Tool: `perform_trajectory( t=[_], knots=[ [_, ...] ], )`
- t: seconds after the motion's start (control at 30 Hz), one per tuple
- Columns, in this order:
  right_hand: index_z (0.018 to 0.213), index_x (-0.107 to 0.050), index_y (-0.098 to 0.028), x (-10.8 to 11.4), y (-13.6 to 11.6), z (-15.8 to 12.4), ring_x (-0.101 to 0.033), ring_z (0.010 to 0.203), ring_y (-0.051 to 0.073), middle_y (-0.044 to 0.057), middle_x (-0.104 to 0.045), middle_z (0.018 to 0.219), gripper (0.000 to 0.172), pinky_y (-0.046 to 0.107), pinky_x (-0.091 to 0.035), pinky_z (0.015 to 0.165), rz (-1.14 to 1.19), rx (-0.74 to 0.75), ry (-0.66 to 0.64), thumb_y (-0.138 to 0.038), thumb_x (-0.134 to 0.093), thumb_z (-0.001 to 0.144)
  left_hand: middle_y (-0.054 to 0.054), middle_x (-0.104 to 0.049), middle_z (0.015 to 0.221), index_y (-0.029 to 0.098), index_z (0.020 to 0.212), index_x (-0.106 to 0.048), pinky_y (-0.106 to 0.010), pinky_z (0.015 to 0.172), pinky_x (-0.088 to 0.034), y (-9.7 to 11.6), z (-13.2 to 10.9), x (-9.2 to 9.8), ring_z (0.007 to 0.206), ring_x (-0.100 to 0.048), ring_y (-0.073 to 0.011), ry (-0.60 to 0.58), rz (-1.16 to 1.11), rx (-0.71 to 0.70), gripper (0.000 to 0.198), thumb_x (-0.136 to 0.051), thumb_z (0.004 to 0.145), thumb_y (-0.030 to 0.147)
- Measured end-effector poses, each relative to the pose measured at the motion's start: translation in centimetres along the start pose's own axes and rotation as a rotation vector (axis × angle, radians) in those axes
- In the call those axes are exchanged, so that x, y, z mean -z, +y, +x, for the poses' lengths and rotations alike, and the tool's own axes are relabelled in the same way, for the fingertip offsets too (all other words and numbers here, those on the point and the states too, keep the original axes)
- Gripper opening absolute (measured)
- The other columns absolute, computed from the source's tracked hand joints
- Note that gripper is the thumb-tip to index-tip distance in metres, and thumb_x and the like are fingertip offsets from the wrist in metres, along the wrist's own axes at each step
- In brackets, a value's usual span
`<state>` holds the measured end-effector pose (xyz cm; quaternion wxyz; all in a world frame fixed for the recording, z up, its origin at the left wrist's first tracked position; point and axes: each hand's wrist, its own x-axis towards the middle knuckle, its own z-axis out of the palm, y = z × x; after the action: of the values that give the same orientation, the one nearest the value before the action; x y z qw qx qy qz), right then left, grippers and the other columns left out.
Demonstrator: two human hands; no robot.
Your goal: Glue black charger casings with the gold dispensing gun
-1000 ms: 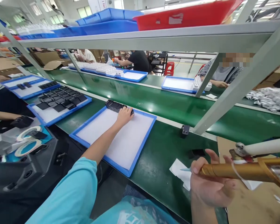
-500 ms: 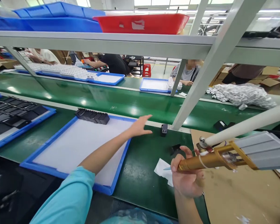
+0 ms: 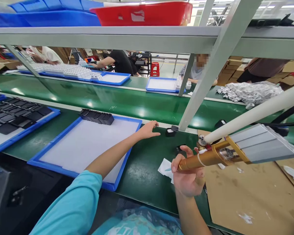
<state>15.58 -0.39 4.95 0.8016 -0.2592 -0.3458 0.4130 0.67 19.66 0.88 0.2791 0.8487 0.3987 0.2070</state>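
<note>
My right hand (image 3: 189, 173) is wrapped around the gold barrel of a glue dispensing gun (image 3: 205, 160). Its pale blue needle tip points left, over a crumpled white paper (image 3: 163, 166) on the green bench. Reaching forward past the tray's right edge, my left hand (image 3: 148, 130) holds nothing, thumb and fingers apart. Just right of its fingertips sits a small black housing (image 3: 171, 132) with a white part showing, close to the post's foot. Another black piece (image 3: 180, 149) lies behind my right fingers, partly hidden.
A blue-rimmed tray (image 3: 71, 153) with a row of black housings (image 3: 96, 117) at its back lies left. Another tray (image 3: 52, 114) farther left holds many black pieces. A slanted metal post (image 3: 198, 88), a white pipe (image 3: 250, 114) and cardboard (image 3: 250, 192) stand at right. People work across the green belt (image 3: 127, 104).
The black housing by the post has changed from upright to a different pose, with white now showing. My left hand's fingers are a little more curled. The whole view has shifted slightly.
</note>
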Motion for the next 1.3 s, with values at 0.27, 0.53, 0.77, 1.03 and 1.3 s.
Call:
perform_trajectory(
  t=[0.27, 0.53, 0.77, 1.03, 1.3],
  knots=[
    [0.112, -0.054, -0.033, -0.3, 0.2, 0.3, -0.051, 0.041, 0.009, 0.004, -0.062, 0.105, 0.037, 0.026, -0.033, 0.036, -0.011, 0.046, -0.005, -0.048, -0.043, 0.080, -0.015, -0.065, 0.118, 0.015, 0.134, -0.042, -0.039, 0.091, -0.047, 3.3, 4.4, -4.8, 0.108, -0.063, -0.0292, -0.010, -0.009, 0.007, 0.068, -0.072, 0.076, 0.032],
    [0.113, -0.051, -0.032, -0.4, -0.4, 0.3, -0.052, 0.043, 0.008, 0.003, -0.062, 0.105, 0.038, 0.025, -0.036, 0.037, 0.001, 0.011, -0.008, -0.051, -0.045, 0.081, -0.003, -0.072, 0.087, 0.020, 0.106, -0.061, -0.029, 0.070, -0.047, 5.6, -3.3, -0.5, 0.079, -0.067, -0.0229, 0.020, 0.006, 0.099, 0.036, -0.070, 0.074, 0.034],
    [0.113, -0.053, -0.030, -0.3, -0.3, -0.1, -0.055, 0.044, 0.009, 0.003, -0.063, 0.109, 0.035, 0.025, -0.037, 0.036, 0.049, 0.015, -0.075, -0.048, -0.049, 0.083, 0.000, -0.071, 0.087, 0.026, 0.109, -0.063, -0.028, 0.066, -0.044, 7.0, -16.5, -2.0, 0.075, -0.065, -0.0204, 0.018, -0.073, 0.260, 0.032, -0.067, 0.079, 0.038],
    [0.113, -0.050, -0.031, -0.3, 0.0, 0.3, -0.053, 0.041, 0.007, 0.002, -0.063, 0.106, 0.039, 0.025, -0.037, 0.035, -0.012, 0.032, -0.023, -0.051, -0.052, 0.080, -0.003, -0.069, 0.103, 0.027, 0.125, -0.057, -0.033, 0.084, -0.047, 6.1, -18.1, -5.9, 0.089, -0.062, -0.0191, 0.295, -0.503, 0.424, 0.050, -0.070, 0.079, 0.040],
    [0.116, -0.048, -0.033, -0.8, 0.3, 0.3, -0.051, 0.040, 0.006, 0.001, -0.063, 0.108, 0.040, 0.023, -0.035, 0.033, -0.024, 0.036, -0.030, -0.051, -0.052, 0.081, -0.008, -0.055, 0.136, 0.028, 0.117, -0.066, -0.044, 0.104, -0.039, 6.1, -19.1, -7.1, 0.118, -0.054, -0.0278, 0.331, -0.330, 0.241, 0.042, -0.073, 0.077, 0.040]
  ],
)
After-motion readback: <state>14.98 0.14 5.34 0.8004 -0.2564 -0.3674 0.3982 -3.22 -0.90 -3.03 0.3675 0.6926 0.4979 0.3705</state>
